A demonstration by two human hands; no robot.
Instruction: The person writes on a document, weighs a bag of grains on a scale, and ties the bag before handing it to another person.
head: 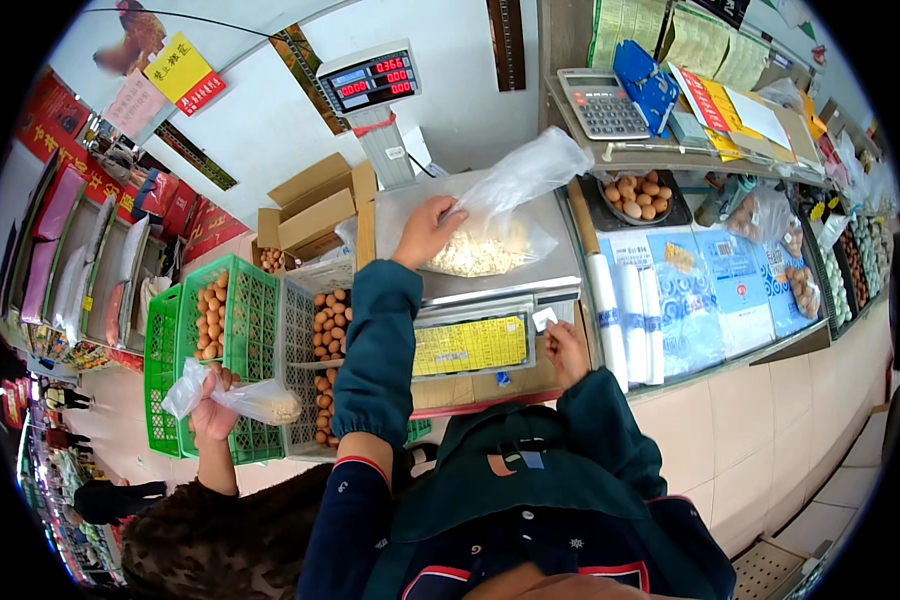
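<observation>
On the steel platform of a digital weighing scale [562,255] lies a clear plastic bag of pale flakes [480,251]. My left hand [429,229] grips the gathered neck of this bag, whose loose top spreads up to the right. Below the platform's right corner, my right hand [566,352] pinches a small white label [545,318] between thumb and fingers. A yellow key panel [471,345] with writing sits on the scale's front. The lit red display [371,78] stands on a post behind the platform.
At left, another person's hand [216,405] holds a small plastic bag [270,403] beside green crates [251,315] and a grey crate of eggs [307,285]. An open cardboard box [319,217] stands behind. Plastic bag rolls [634,322], a bowl of eggs [636,217] and a calculator [604,105] are at right.
</observation>
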